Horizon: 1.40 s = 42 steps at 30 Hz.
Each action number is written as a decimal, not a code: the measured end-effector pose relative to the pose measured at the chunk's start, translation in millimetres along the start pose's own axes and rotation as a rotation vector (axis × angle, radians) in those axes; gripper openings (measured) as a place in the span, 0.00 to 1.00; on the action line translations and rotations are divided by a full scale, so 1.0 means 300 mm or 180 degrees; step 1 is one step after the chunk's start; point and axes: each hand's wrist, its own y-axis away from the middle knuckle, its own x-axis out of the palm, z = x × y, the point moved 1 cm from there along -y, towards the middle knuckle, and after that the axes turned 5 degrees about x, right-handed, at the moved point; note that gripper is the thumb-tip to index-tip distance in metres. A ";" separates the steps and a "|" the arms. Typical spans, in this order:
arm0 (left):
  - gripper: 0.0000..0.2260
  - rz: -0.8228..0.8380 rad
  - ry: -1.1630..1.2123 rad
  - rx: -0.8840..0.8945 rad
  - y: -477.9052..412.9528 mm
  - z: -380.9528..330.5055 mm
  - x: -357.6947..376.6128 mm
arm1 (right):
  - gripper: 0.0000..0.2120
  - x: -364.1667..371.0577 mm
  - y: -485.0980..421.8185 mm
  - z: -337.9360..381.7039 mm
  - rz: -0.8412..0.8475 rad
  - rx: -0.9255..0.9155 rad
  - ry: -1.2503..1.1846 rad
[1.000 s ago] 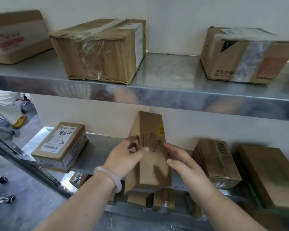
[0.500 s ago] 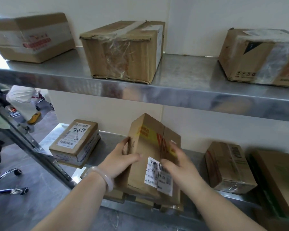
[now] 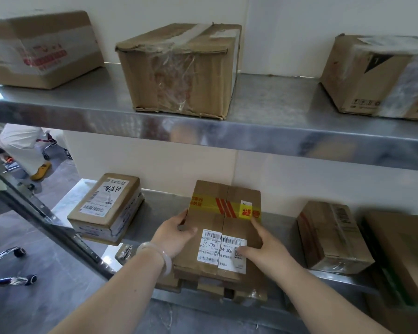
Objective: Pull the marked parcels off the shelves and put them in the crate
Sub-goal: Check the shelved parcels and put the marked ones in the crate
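The pulling step is in hand: the parcel [image 3: 212, 220] lies flat at the near edge of the lower shelf [image 3: 164, 203], with its label [image 3: 209, 248] facing up. The left hand [image 3: 176, 233] grips its left edge and the right hand [image 3: 263, 244] clasps its right side, thumb on the label. So both hands are closed on it. Next, I judge, it must be lifted clear and carried to the crate, which is out of view.

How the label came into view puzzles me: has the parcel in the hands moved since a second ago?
Yes. The parcel stood on end, reaching toward the upper shelf; now it lies tipped back, label up, low over the lower shelf.
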 end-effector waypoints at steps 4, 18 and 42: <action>0.32 0.0032 -0.0625 0.0171 -0.056 0.006 0.032 | 0.43 0.025 -0.044 -0.009 -0.0044 -0.0012 -0.0106; 0.36 -0.0166 -0.2187 0.0952 -0.051 -0.151 0.184 | 0.34 -0.113 -0.008 -0.035 -0.0752 -0.0781 0.0339; 0.34 0.0819 -0.0928 0.0927 -0.062 -0.412 0.839 | 0.19 -0.506 0.110 -0.339 -0.1245 -0.0189 -0.0981</action>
